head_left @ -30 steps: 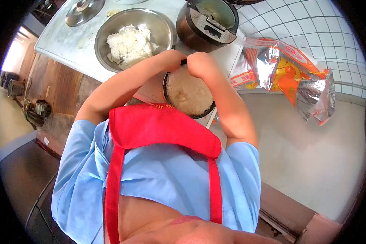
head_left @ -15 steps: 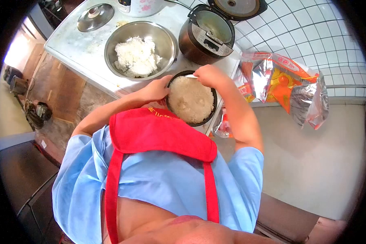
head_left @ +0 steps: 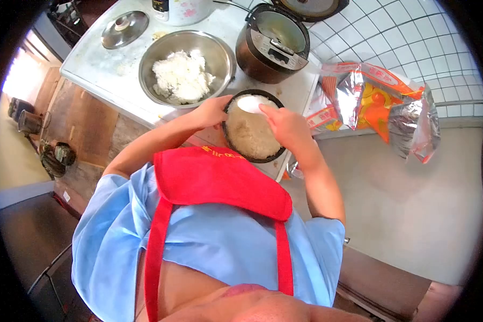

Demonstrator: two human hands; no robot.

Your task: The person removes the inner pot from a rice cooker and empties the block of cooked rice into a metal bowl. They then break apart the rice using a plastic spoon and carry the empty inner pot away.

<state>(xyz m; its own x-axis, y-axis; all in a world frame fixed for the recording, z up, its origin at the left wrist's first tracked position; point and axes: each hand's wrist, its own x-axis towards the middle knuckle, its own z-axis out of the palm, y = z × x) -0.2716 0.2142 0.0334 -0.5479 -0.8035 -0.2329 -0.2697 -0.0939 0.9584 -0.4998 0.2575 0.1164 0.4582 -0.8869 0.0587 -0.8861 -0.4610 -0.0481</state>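
My left hand (head_left: 213,111) is closed on the left rim of a dark rice cooker inner pot (head_left: 263,159). Brownish cooked rice (head_left: 249,133) fills the pot, with a shallow hollow in its surface. In my right hand (head_left: 288,127) is a white rice paddle (head_left: 250,103), its broad end over the rice near the far rim. Behind the pot stands the rice cooker (head_left: 263,59), lid raised. A steel bowl (head_left: 146,80) holding a mound of white rice (head_left: 182,78) sits to the left of it.
A steel lid (head_left: 124,31) lies at the table's far left. Beside it stands a white flowered container (head_left: 185,12). Shiny red and orange packaging (head_left: 375,102) hangs to the right, by the tiled wall (head_left: 413,48). The white table's front-left edge (head_left: 107,102) runs past the bowl.
The rice paddle has swung from the far right rim to lie over the rice, showing its broad face. My right hand has moved down and slightly right. The left hand still grips the pot.
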